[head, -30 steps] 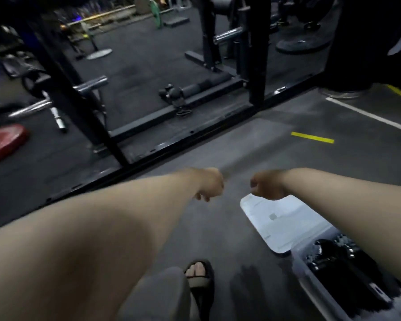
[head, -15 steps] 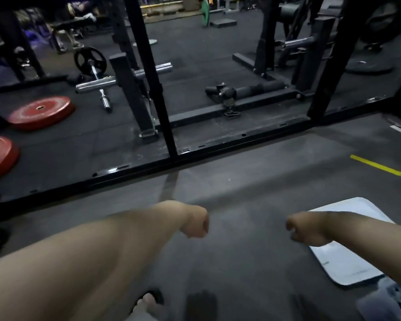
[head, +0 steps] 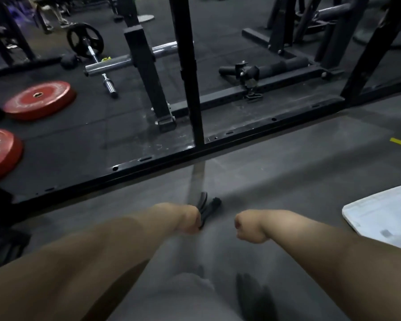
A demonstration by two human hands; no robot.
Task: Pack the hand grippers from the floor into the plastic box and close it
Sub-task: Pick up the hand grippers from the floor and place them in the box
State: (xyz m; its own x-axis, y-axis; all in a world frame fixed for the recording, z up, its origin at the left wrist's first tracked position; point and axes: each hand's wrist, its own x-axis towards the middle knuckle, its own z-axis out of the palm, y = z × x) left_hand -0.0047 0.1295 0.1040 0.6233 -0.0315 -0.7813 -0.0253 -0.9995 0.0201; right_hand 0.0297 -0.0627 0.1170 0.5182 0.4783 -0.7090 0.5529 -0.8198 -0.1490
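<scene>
A black hand gripper [head: 207, 206] is just in front of me on the grey floor mat, its two handles sticking out past my left hand [head: 190, 218]. My left hand is bent down over it and grips its near end; the fingers are hidden behind the wrist. My right hand [head: 248, 225] hovers a little to the right, curled into a fist and holding nothing. The white box lid [head: 380, 214] lies flat on the floor at the right edge. The plastic box itself is out of view.
A black rack base rail [head: 195, 151] crosses the floor ahead, with an upright post [head: 190, 72] rising from it. Two red weight plates [head: 39, 98] lie at the left, with a barbell [head: 95, 56] behind them. My knee [head: 190, 297] is at the bottom.
The view has swung left, so the box is gone and the lid sits at the right edge. The hand gripper now shows at my left hand. Both hands stay low in front.
</scene>
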